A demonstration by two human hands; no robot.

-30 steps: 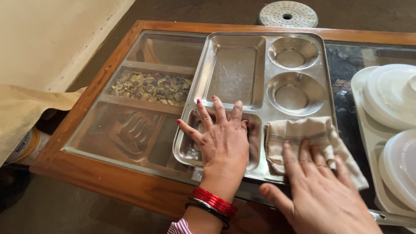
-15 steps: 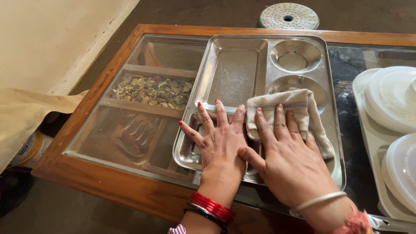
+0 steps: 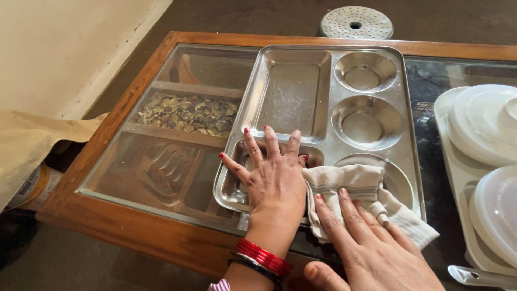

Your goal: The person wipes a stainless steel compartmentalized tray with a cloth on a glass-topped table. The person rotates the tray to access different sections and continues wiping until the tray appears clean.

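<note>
- Two bare hands at work on a compartmented steel thali tray [image 3: 318, 102], which sits on a glass-topped wooden table [image 3: 161, 226].
- Left hand [image 3: 274, 180]: flat, fingers fanned wide, palm pressed into the tray's near-left compartment. It grips nothing and only bears down on the steel. Red and black bangles [image 3: 263, 257] ring the wrist.
- Right hand [image 3: 371, 245]: fingers extended and laid flat on a beige cloth [image 3: 366, 196]. It presses the cloth rather than clutching it; the thumb is splayed off toward 9 o'clock, off the fabric.
- Cloth position: bunched over the tray's near edge, at about 12 o'clock from the right hand, touching the left hand's outer edge. Its long axis runs roughly 10 to 4 o'clock, with a tail spilling off the tray's near-right corner onto the glass.
- Right hand is the nearer one to the cloth, directly on it; left hand is just beside it, at the cloth's 9 o'clock.
- Near round well [image 3: 396, 180] lies partly under the cloth, at the cloth's 2 o'clock; the two farther round wells and the large rectangular compartment are uncovered.
- Under the glass at the tray's 9 o'clock: a compartment of what look like dried petals or leaves [image 3: 186, 113], hard to tell through the reflection.
- At the tray's 3 o'clock: white lidded containers [image 3: 484, 129] on a pale tray.
- Perforated metal disc [image 3: 354, 22] on the floor at 12 o'clock.
</note>
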